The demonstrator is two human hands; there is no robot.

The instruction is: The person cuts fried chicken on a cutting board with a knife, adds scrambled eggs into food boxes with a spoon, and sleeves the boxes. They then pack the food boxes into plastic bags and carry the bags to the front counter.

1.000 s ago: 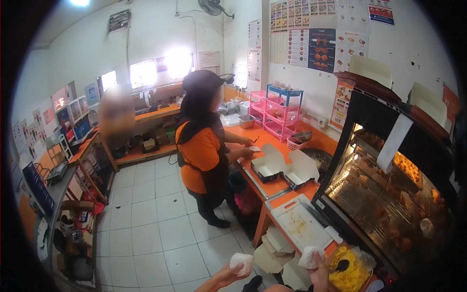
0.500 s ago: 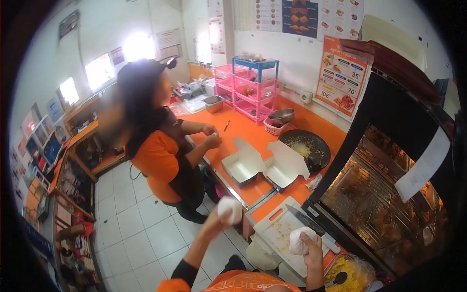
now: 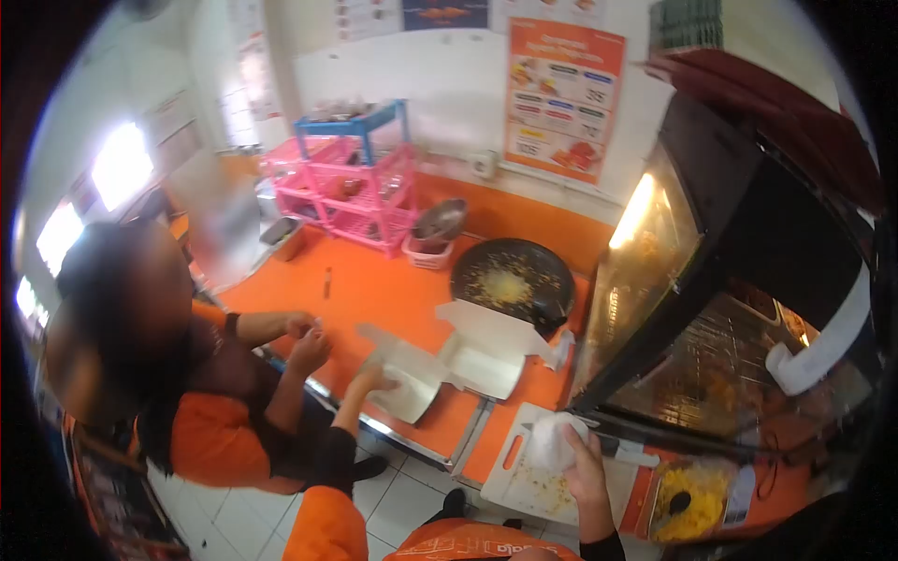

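My right hand point(image 3: 586, 469) is closed around a round white wrapped bundle point(image 3: 554, 443), held above a white cutting board point(image 3: 517, 488). My left hand point(image 3: 370, 381) reaches into the left open white carton point(image 3: 426, 366). Its fingers are blurred, and the white bundle it carried cannot be told apart from the pale inside of the carton. A second open carton point(image 3: 491, 366) stands to the right, with its lid folded back. A knife with a white handle point(image 3: 638, 456) lies by the board, partly behind the bundle.
A co-worker point(image 3: 215, 411) stands at my left, hands together over the orange counter point(image 3: 281, 285). Behind the cartons are a black pan point(image 3: 513, 280) and a pink rack point(image 3: 360, 192). A glass warming cabinet point(image 3: 711, 346) stands at right, near a tray of yellow food point(image 3: 697, 491).
My left hand has moved forward from above the floor into the left carton. The right hand still holds its bundle over the board. My view has turned to the right.
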